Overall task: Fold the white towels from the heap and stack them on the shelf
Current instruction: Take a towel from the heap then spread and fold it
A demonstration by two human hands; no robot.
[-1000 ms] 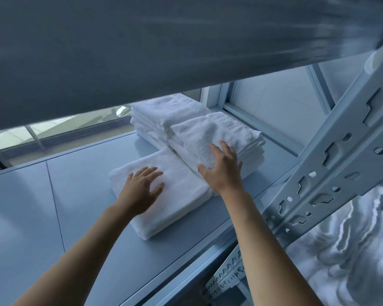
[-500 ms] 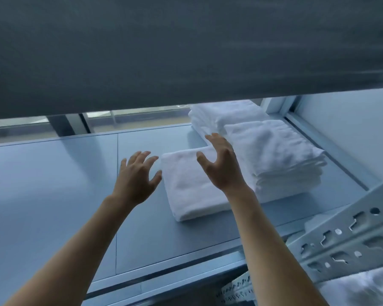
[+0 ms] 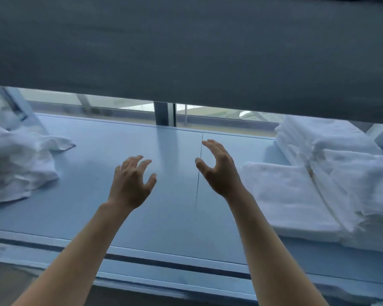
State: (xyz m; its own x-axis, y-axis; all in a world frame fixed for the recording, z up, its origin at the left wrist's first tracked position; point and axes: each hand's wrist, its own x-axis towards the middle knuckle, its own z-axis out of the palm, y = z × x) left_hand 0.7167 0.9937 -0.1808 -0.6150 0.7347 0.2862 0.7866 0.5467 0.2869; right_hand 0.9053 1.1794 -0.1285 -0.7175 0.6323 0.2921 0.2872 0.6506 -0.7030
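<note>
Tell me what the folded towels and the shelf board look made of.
Folded towels: likely cotton terry, matte white; the fuzzy pile and thick soft edges suggest it. Shelf board: probably painted metal or laminate, smooth pale blue-grey with a faint sheen; it reflects the window post.

Pale blue-grey shelf (image 3: 164,217), flat, with a thin dark seam (image 3: 198,184) running front to back across its board. Well left of the seam: a rumpled heap (image 3: 16,164) of white towels, unfolded, one corner trailing toward the seam. Right of the seam, near it: a single folded towel (image 3: 283,195) lying flat. Further right of the seam, touching that towel: a taller front stack (image 3: 363,184) of folded white towels, and a rear stack (image 3: 318,138) close behind it
</note>
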